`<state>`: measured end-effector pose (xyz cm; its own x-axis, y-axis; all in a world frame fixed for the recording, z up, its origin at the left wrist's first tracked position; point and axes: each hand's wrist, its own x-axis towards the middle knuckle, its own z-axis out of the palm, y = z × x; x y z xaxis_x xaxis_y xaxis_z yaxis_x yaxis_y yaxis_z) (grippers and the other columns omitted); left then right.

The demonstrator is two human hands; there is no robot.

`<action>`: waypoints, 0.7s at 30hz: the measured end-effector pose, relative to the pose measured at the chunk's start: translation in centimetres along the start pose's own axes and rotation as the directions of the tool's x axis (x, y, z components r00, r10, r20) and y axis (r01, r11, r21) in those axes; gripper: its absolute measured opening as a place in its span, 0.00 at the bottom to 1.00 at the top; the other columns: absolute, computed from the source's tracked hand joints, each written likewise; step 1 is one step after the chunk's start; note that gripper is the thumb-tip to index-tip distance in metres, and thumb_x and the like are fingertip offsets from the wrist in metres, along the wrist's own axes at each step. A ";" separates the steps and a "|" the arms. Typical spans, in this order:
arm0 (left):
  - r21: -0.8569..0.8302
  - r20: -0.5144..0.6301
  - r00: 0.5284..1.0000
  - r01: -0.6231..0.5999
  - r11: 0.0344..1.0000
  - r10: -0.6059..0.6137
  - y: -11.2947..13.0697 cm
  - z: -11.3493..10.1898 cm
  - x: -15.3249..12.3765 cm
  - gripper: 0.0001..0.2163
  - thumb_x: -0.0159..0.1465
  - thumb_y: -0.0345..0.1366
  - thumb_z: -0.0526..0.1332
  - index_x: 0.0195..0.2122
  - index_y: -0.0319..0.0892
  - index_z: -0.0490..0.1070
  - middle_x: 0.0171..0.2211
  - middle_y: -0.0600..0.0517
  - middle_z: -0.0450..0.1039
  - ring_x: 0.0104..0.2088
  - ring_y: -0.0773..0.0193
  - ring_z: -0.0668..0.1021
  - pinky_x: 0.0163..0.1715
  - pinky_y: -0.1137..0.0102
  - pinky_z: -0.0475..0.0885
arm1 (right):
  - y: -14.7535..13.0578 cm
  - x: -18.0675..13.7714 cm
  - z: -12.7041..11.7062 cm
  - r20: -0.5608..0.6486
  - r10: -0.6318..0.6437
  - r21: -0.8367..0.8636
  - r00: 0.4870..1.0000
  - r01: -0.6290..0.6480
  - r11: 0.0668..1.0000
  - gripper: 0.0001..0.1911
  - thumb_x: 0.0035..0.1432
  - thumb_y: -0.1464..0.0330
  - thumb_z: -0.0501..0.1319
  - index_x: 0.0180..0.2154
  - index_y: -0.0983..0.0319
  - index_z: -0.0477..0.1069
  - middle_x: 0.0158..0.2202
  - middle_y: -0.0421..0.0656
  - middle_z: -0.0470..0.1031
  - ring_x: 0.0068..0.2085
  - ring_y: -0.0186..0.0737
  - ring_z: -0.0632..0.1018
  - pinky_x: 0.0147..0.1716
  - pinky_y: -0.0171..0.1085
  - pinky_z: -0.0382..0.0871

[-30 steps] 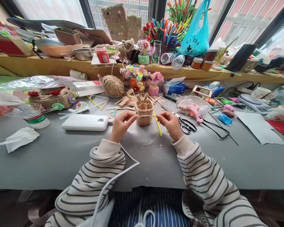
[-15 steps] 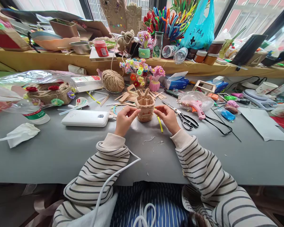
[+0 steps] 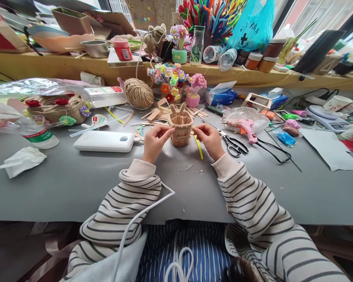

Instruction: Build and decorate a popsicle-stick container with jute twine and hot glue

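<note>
A small basket (image 3: pixel 181 135) made of wooden craft sticks, with a twine-like rim, stands upright between my hands. Two ear-like pieces rise from its back edge, and a small reddish mark shows on its front. My left hand (image 3: pixel 155 141) is closed in a pinch at the basket's left side, fingertips against the wall. On the other side, my right hand (image 3: pixel 208 140) pinches at the right wall, near the rim. Whether a thin strand also sits in the fingers is too small to tell. A yellow strip (image 3: pixel 199 148) lies beside the right fingers.
Loose craft sticks (image 3: pixel 154 114) lie behind the basket. Scissors (image 3: pixel 233 145) and a pink glue gun (image 3: pixel 247 128) with its cord are to the right. A white power bank (image 3: pixel 104 141) is at left, its cable over my left arm. A twine ball (image 3: pixel 139 94) stands further back.
The camera view has tilted slightly down, so the table's things sit a little higher in the picture. Both hands stay at the basket's sides with nearly the same grip.
</note>
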<state>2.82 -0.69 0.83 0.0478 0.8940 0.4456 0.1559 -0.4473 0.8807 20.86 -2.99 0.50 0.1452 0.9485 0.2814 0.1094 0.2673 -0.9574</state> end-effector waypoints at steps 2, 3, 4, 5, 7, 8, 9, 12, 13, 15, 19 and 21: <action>-0.006 -0.006 1.000 -0.007 1.000 0.007 0.0 0.0 0.0 0.08 0.52 0.39 0.64 0.25 0.40 0.71 0.24 0.54 0.69 0.26 0.70 0.69 0.27 0.73 0.63 | 0.1 0.0 0.0 -0.006 0.000 0.004 1.000 0.000 1.000 0.15 0.45 0.56 0.63 0.25 0.62 0.68 0.21 0.36 0.67 0.22 0.28 0.67 0.22 0.31 0.62; -0.008 -0.008 1.000 -0.011 1.000 0.011 -0.1 0.0 0.1 0.08 0.52 0.39 0.64 0.25 0.40 0.71 0.24 0.54 0.69 0.26 0.69 0.69 0.28 0.73 0.64 | 0.2 0.0 0.0 -0.008 0.000 0.006 1.000 0.000 1.000 0.15 0.45 0.56 0.63 0.25 0.62 0.68 0.21 0.36 0.67 0.22 0.28 0.67 0.22 0.31 0.61; -0.012 -0.009 1.000 -0.015 1.000 0.015 -0.1 0.0 0.1 0.08 0.52 0.39 0.64 0.25 0.40 0.72 0.25 0.54 0.70 0.26 0.69 0.69 0.28 0.73 0.64 | 0.3 0.0 0.0 -0.009 0.001 0.009 1.000 -0.001 1.000 0.15 0.45 0.56 0.63 0.25 0.62 0.68 0.21 0.36 0.67 0.22 0.28 0.67 0.22 0.31 0.61; -0.015 -0.011 1.000 -0.020 1.000 0.020 -0.2 0.0 0.1 0.08 0.52 0.39 0.64 0.25 0.40 0.72 0.25 0.54 0.70 0.26 0.69 0.69 0.28 0.73 0.64 | 0.3 0.0 0.0 -0.010 0.002 0.013 1.000 -0.001 1.000 0.15 0.45 0.56 0.63 0.25 0.62 0.68 0.21 0.36 0.68 0.22 0.28 0.67 0.22 0.31 0.61; -0.020 -0.016 0.999 -0.029 0.999 0.029 -0.3 0.0 0.1 0.08 0.52 0.39 0.64 0.25 0.40 0.72 0.25 0.54 0.70 0.27 0.69 0.70 0.29 0.73 0.64 | 0.4 0.0 0.0 -0.013 0.003 0.020 1.000 -0.003 1.000 0.14 0.45 0.57 0.63 0.25 0.62 0.68 0.21 0.36 0.68 0.22 0.28 0.67 0.22 0.31 0.62; -0.022 -0.018 0.999 -0.033 0.999 0.033 -0.3 -0.1 0.1 0.08 0.52 0.39 0.64 0.25 0.40 0.72 0.26 0.54 0.70 0.27 0.69 0.70 0.29 0.73 0.65 | 0.4 0.0 0.0 -0.015 0.004 0.023 1.000 -0.003 1.000 0.14 0.45 0.57 0.63 0.25 0.61 0.68 0.22 0.36 0.69 0.22 0.28 0.67 0.23 0.31 0.62; -0.024 -0.020 0.999 -0.037 0.999 0.036 -0.4 -0.1 0.1 0.08 0.52 0.39 0.64 0.25 0.40 0.72 0.26 0.54 0.70 0.27 0.69 0.70 0.30 0.73 0.65 | 0.4 0.0 0.1 -0.018 0.005 0.027 1.000 -0.005 1.000 0.14 0.45 0.57 0.63 0.25 0.61 0.68 0.22 0.36 0.69 0.22 0.28 0.67 0.23 0.31 0.62; -0.024 -0.024 0.999 -0.047 0.999 0.047 -0.6 -0.1 0.2 0.07 0.52 0.39 0.64 0.25 0.41 0.72 0.27 0.54 0.71 0.29 0.69 0.71 0.30 0.73 0.66 | 0.3 0.1 0.1 -0.027 0.016 0.038 1.000 -0.015 0.999 0.13 0.45 0.58 0.63 0.25 0.61 0.68 0.22 0.36 0.69 0.22 0.28 0.67 0.23 0.31 0.62; -0.023 -0.025 0.998 -0.050 0.998 0.050 -0.7 -0.1 0.2 0.07 0.52 0.39 0.64 0.26 0.41 0.72 0.27 0.54 0.71 0.29 0.68 0.71 0.31 0.73 0.66 | 0.3 0.1 0.1 -0.030 0.021 0.041 0.999 -0.020 0.999 0.13 0.44 0.57 0.64 0.25 0.61 0.68 0.23 0.36 0.69 0.21 0.27 0.66 0.23 0.31 0.61; -0.020 -0.030 0.998 -0.058 0.998 0.058 -0.8 -0.1 0.2 0.07 0.52 0.40 0.64 0.26 0.41 0.73 0.27 0.54 0.71 0.29 0.68 0.72 0.31 0.72 0.66 | 0.3 0.1 0.2 -0.034 0.033 0.049 0.999 -0.031 0.998 0.14 0.44 0.57 0.64 0.25 0.61 0.69 0.23 0.36 0.69 0.21 0.27 0.66 0.22 0.32 0.61; -0.010 -0.042 0.996 -0.076 0.997 0.075 -0.9 -0.1 0.3 0.08 0.52 0.40 0.64 0.25 0.41 0.73 0.27 0.54 0.71 0.30 0.67 0.72 0.33 0.72 0.66 | 0.2 0.0 0.2 -0.036 0.047 0.066 0.998 -0.045 0.997 0.14 0.43 0.57 0.64 0.24 0.61 0.69 0.23 0.37 0.70 0.21 0.27 0.65 0.22 0.32 0.61; -0.005 -0.047 0.995 -0.083 0.997 0.083 -0.9 -0.1 0.3 0.08 0.52 0.40 0.64 0.25 0.41 0.73 0.27 0.54 0.71 0.30 0.67 0.72 0.33 0.72 0.66 | 0.2 -0.1 0.2 -0.041 0.049 0.075 0.998 -0.046 0.996 0.14 0.42 0.57 0.64 0.24 0.61 0.69 0.23 0.37 0.70 0.21 0.27 0.65 0.22 0.31 0.61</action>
<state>2.55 -0.01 0.20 0.0145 0.8516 0.5239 0.1461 -0.5202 0.8415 20.65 -2.97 0.29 0.1903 0.9528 0.2366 0.0285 0.2356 -0.9714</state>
